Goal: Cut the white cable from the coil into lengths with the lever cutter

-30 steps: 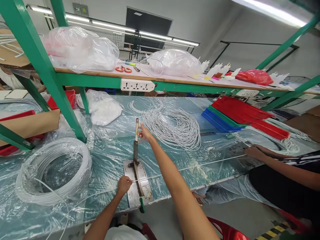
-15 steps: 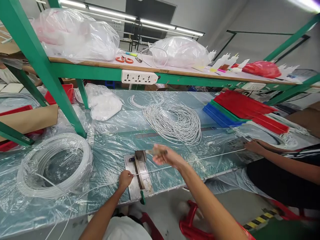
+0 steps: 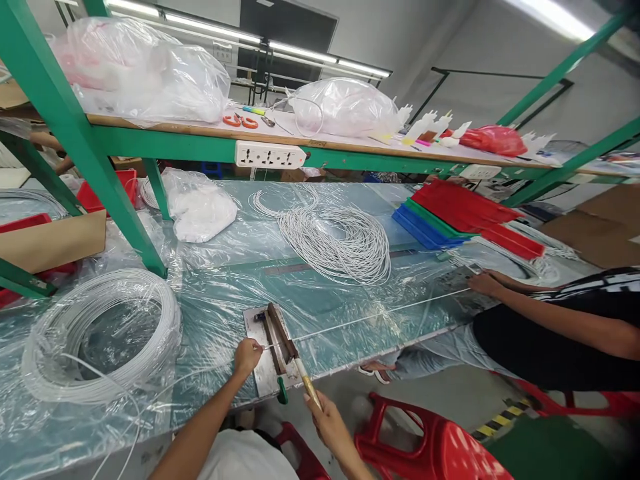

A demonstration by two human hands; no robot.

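My left hand [image 3: 247, 357] pinches a thin white cable [image 3: 200, 375] at the left side of a small lever cutter. The cutter's metal base plate [image 3: 262, 381] lies near the table's front edge, with a green-handled part [image 3: 283, 391] at its near end. My right hand [image 3: 329, 423] is closed around the cutter's pale and brass-coloured handle [image 3: 309, 385]. The rusty blade arm [image 3: 281, 333] lies low, along the base. From the cutter, a straight white cable length [image 3: 380, 316] runs right to a co-worker's hand [image 3: 484, 283].
A large coil of white cable [image 3: 45, 353] lies at the left, and a looser coil [image 3: 330, 257] lies mid-table. Red, green and blue trays [image 3: 430, 227] are stacked at the right. A green-framed shelf [image 3: 175, 143] crosses above. Red stools [image 3: 420, 440] stand below the table.
My right hand has swung the lever handle down toward me, lowering the blade from its raised position. My left hand stays at the cutter's left with the cable. The view has shifted slightly.
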